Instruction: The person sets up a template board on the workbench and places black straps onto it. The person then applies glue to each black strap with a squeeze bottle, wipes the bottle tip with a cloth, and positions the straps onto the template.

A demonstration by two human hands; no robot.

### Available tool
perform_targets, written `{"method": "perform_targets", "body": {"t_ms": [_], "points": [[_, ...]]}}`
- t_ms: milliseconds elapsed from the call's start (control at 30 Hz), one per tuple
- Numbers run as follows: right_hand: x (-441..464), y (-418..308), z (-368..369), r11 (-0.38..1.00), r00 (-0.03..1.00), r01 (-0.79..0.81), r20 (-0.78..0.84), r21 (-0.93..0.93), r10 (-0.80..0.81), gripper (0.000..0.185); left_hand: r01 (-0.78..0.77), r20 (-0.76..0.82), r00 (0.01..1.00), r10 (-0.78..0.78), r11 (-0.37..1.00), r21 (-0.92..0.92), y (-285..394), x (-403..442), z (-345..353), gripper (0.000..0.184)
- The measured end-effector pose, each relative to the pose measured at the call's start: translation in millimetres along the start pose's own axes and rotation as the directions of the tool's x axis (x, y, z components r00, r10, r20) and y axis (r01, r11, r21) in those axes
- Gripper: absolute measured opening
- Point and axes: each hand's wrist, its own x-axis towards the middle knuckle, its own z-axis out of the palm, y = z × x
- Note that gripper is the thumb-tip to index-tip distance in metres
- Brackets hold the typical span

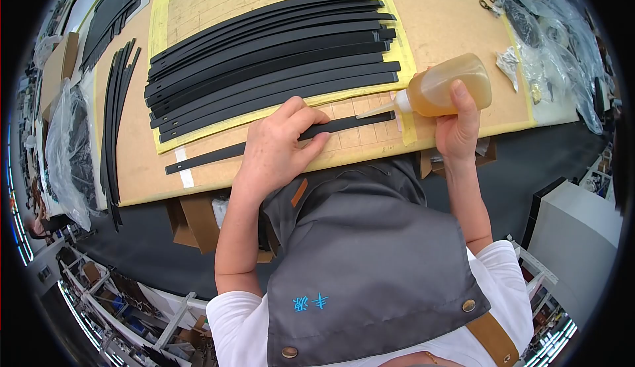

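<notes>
A single black strip (225,155) lies along the front edge of the tabletop, its left part over a piece of white tape (186,175). My left hand (281,143) pinches this strip near its middle between thumb and fingers. In my right hand (458,123) is a squeeze bottle (451,86) of amber liquid, held tilted with its thin nozzle pointing left. The nozzle tip is at the strip, to the right of my left fingers. Behind them, several black strips (264,65) lie side by side on a yellow-edged board (218,6).
More black strips (114,119) lie at the left, beside clear plastic wrapping (66,145). Plastic bags (552,40) and small metal rings (487,5) are at the far right. Cardboard boxes (192,225) stand below the table's front edge.
</notes>
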Motion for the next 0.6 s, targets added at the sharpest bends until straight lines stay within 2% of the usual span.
{"method": "perform_targets", "body": {"t_ms": [133, 600], "points": [[3, 4, -11, 0.996, 0.998, 0.013, 0.055, -0.092, -0.008, 0.047, 0.003, 0.000, 1.000, -0.003, 1.000, -0.004, 0, 0, 1, 0.020], [2, 4, -13, 0.995, 0.999, -0.015, 0.042, -0.102, 0.019, 0.047, 0.010, 0.007, 1.000, -0.010, 1.000, 0.012, 0, 0, 0, 0.020]]}}
